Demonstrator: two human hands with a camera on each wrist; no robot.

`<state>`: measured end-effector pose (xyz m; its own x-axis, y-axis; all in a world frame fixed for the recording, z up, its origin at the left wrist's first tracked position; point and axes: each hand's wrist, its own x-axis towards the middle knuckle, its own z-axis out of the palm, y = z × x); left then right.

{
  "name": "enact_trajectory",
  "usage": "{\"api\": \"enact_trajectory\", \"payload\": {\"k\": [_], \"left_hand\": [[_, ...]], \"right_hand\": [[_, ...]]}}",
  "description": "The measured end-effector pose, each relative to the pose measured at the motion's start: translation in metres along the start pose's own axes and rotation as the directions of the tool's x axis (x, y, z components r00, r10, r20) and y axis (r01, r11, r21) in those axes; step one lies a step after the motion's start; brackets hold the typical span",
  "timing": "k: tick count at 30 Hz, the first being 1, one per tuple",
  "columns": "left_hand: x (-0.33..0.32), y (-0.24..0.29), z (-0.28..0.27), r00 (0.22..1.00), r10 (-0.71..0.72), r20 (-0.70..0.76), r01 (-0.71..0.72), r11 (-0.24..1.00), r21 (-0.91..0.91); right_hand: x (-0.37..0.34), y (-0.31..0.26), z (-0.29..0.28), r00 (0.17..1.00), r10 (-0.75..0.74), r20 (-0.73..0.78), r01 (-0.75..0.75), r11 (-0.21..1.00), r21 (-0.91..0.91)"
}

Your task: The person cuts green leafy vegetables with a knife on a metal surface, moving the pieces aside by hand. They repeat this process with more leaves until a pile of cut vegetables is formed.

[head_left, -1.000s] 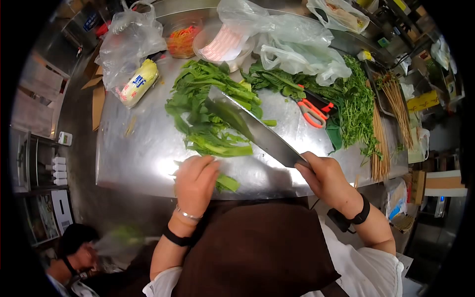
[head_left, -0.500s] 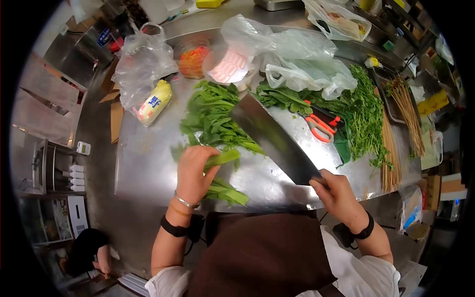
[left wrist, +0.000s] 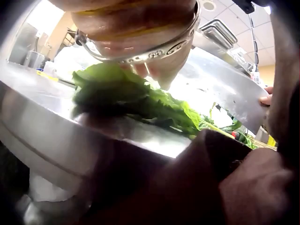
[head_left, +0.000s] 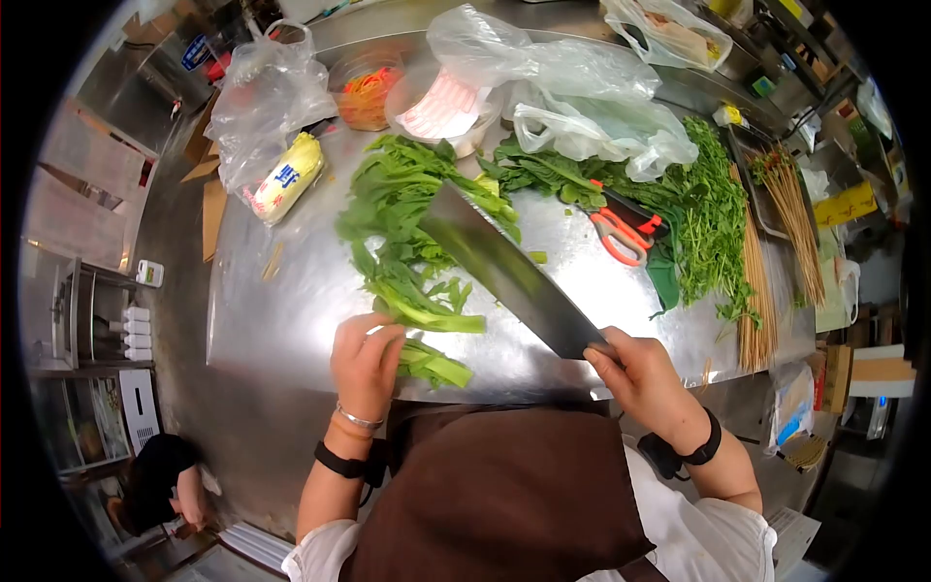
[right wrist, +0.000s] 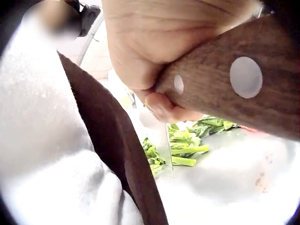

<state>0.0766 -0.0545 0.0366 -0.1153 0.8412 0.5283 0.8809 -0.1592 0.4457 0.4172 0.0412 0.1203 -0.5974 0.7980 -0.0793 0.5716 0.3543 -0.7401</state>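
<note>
My right hand (head_left: 640, 373) grips the riveted wooden handle (right wrist: 211, 70) of a cleaver (head_left: 509, 272). Its broad blade points away to the left, tilted over the steel table. Beyond and left of the blade lies a pile of leafy green vegetables (head_left: 398, 184) with pale stalks. My left hand (head_left: 364, 369), fingers loosely bent, is over the near end of the pile, close to the table's front edge. One cut stalk (head_left: 446, 322) lies just beyond its fingertips; another short stalk (head_left: 441, 369) lies to its right. In the left wrist view, leaves (left wrist: 117, 89) show below the bracelet.
Orange-handled scissors (head_left: 621, 238) lie right of the cleaver, near herbs (head_left: 713, 223) and wooden skewers (head_left: 759, 310). A wrapped yellow-and-white package (head_left: 288, 181) lies at the left. Along the back are plastic bags (head_left: 582, 82), a tub of orange shreds (head_left: 369, 97) and a bowl (head_left: 477, 131).
My left hand has laid a stalk on the table, leaves away from me, and drawn back a little toward me. The cleaver stays raised on the right, blade tilted differently.
</note>
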Motion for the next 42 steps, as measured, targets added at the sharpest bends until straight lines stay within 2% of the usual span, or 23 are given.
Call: {"api": "enact_trajectory", "payload": {"k": [6, 7, 10, 13, 15, 17, 20, 22, 24, 25, 26, 28, 32, 35, 38, 41, 42], "left_hand": [[0.000, 0.012, 0.016, 0.999, 0.004, 0.038, -0.002, 0.998, -0.056], [0.003, 0.010, 0.015, 1.000, -0.003, 0.023, 0.004, 0.999, -0.036], [0.012, -0.009, 0.007, 1.000, 0.005, 0.031, -0.005, 1.000, -0.010], [0.030, -0.019, 0.002, 0.945, 0.163, 0.283, -0.141, 0.985, -0.096], [0.037, -0.019, 0.008, 0.913, 0.194, 0.358, -0.208, 0.978, 0.000], [0.046, -0.018, 0.012, 0.889, 0.200, 0.412, -0.254, 0.964, 0.079], [0.056, -0.012, 0.000, 0.944, 0.180, 0.276, -0.189, 0.982, 0.006], [0.045, -0.034, -0.009, 0.963, 0.048, 0.265, -0.049, 0.999, -0.001], [0.033, -0.049, -0.012, 0.958, -0.095, 0.269, 0.111, 0.993, -0.045], [0.032, -0.053, -0.008, 0.954, -0.122, 0.272, 0.151, 0.985, -0.087], [0.032, -0.059, -0.001, 0.950, -0.147, 0.274, 0.188, 0.973, -0.132], [0.035, -0.075, 0.016, 0.934, -0.176, 0.310, 0.247, 0.947, -0.207], [0.034, -0.079, 0.034, 0.929, -0.224, 0.295, 0.266, 0.958, -0.108], [0.032, -0.079, 0.039, 0.936, -0.248, 0.251, 0.283, 0.953, -0.112], [0.029, -0.081, 0.043, 0.941, -0.257, 0.218, 0.293, 0.944, -0.150], [0.025, -0.083, 0.046, 0.953, -0.245, 0.180, 0.275, 0.947, -0.167], [0.023, -0.084, 0.047, 0.956, -0.237, 0.170, 0.265, 0.949, -0.168]], "right_hand": [[0.030, -0.025, 0.006, 0.976, -0.196, 0.098, 0.212, 0.957, -0.198], [0.032, -0.025, 0.007, 0.976, -0.187, 0.111, 0.206, 0.957, -0.205], [0.035, -0.017, 0.010, 0.982, -0.142, 0.122, 0.163, 0.968, -0.192], [0.031, -0.011, 0.010, 0.994, -0.042, 0.099, 0.052, 0.994, -0.095], [0.027, -0.013, 0.006, 0.992, 0.077, 0.102, -0.076, 0.997, -0.017], [0.021, -0.011, 0.004, 0.990, 0.113, 0.084, -0.115, 0.993, 0.015], [0.009, -0.005, -0.005, 0.980, 0.167, 0.106, -0.171, 0.985, 0.029], [0.001, 0.001, -0.010, 0.976, 0.168, 0.138, -0.177, 0.983, 0.050], [0.002, -0.015, -0.022, 0.953, 0.239, 0.189, -0.258, 0.963, 0.083], [0.004, -0.025, -0.029, 0.937, 0.273, 0.218, -0.298, 0.950, 0.095], [0.008, -0.030, -0.035, 0.918, 0.272, 0.288, -0.295, 0.955, 0.040], [0.015, -0.045, -0.042, 0.906, 0.255, 0.337, -0.268, 0.963, -0.011], [0.027, -0.071, -0.047, 0.901, 0.219, 0.375, -0.169, 0.972, -0.161], [0.037, -0.093, -0.046, 0.915, 0.157, 0.373, -0.027, 0.943, -0.331], [0.050, -0.112, -0.045, 0.908, 0.129, 0.399, 0.036, 0.924, -0.381], [0.063, -0.132, -0.045, 0.874, 0.183, 0.450, -0.005, 0.929, -0.369], [0.067, -0.140, -0.044, 0.856, 0.245, 0.455, -0.046, 0.913, -0.405]]}}
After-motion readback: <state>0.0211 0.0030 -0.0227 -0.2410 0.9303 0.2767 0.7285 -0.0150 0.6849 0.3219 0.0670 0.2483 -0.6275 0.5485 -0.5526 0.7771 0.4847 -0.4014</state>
